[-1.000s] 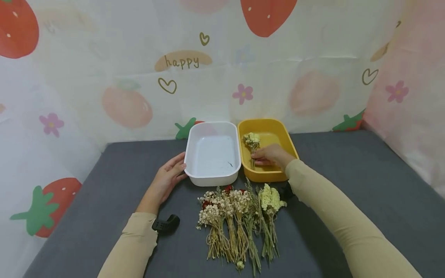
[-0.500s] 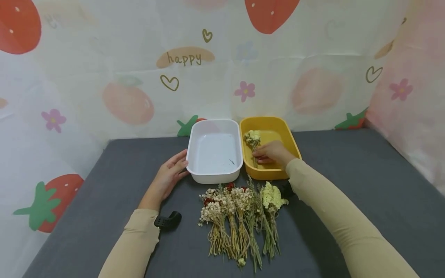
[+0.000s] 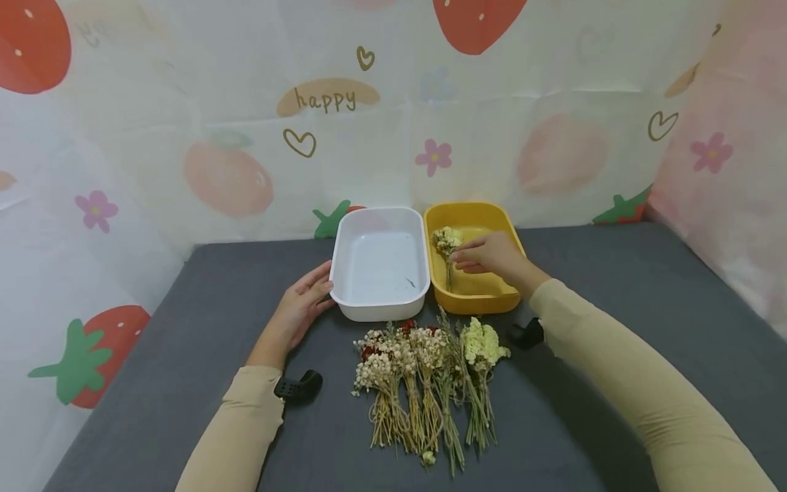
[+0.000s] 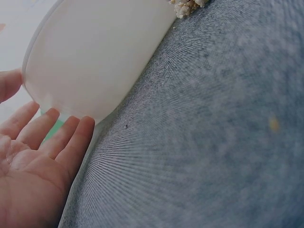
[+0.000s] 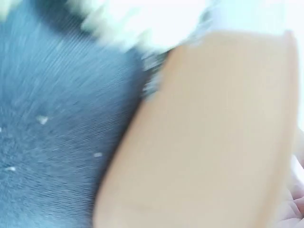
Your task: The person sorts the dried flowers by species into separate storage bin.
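Note:
My left hand (image 3: 298, 311) rests against the left side of a white plastic tub (image 3: 380, 311), its fingers fairly straight. In the left wrist view, the fingertips (image 4: 85, 124) meet the tub's outer wall and the thumb is at its rim. Over the yellow tub (image 3: 476, 304), my right hand (image 3: 494, 256) has its fingertips beside a small bunch of pale-yellow dried flowers (image 3: 447, 239). That bunch lies along the tub's left side, stems toward me. The right wrist view is blurred; the yellow tub's wall (image 5: 199, 133) hides most of the hand.
Several tied dried-flower bunches lie in a row before the tubs: cream ones (image 3: 376, 369), green stalks (image 3: 447, 396) and a pale-yellow one (image 3: 482, 348). A loose flower head (image 3: 427, 458) lies by the stems. A printed cloth wall (image 3: 369, 157) stands directly behind the tubs.
My right hand has moved up and right from the stems of the bunch in the yellow tub, leaving the bunch lying there. The left hand keeps its place on the white tub.

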`<act>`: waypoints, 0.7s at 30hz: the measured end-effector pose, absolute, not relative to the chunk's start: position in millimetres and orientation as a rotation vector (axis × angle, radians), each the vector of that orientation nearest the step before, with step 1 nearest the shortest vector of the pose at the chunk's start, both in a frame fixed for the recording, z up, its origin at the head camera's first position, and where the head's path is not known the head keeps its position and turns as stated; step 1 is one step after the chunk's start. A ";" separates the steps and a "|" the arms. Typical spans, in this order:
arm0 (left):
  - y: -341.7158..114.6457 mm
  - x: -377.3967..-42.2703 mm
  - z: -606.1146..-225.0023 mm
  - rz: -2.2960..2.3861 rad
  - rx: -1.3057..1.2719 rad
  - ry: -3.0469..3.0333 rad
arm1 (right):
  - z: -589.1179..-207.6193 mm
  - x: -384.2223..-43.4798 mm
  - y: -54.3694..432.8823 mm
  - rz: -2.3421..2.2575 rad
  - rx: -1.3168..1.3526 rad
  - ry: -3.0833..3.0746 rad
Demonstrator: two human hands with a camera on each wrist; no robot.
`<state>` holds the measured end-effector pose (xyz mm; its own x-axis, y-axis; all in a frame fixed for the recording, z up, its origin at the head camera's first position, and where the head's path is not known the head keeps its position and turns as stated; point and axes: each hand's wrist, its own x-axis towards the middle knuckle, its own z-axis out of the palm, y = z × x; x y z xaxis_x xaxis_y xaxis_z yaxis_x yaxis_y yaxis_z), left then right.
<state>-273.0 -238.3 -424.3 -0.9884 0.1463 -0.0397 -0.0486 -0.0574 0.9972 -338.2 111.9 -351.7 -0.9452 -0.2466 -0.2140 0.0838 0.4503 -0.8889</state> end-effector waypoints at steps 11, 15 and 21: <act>-238.9 -272.1 -423.6 2.176 0.096 2.064 | -327.0 -293.0 136.7 -1.596 -0.212 2.278; -239.1 -270.5 -423.6 2.193 0.094 2.054 | -329.4 -275.9 145.6 -1.702 -0.219 2.165; -237.5 -271.2 -423.2 2.194 0.103 2.034 | -335.5 -250.1 160.9 -1.748 -0.297 2.117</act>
<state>-271.2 -237.5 -423.2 -0.9867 0.1543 -0.0502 -0.0616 -0.0704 0.9956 -250.1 160.9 -335.5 -0.9063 -0.3939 -0.1533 0.0761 0.2048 -0.9758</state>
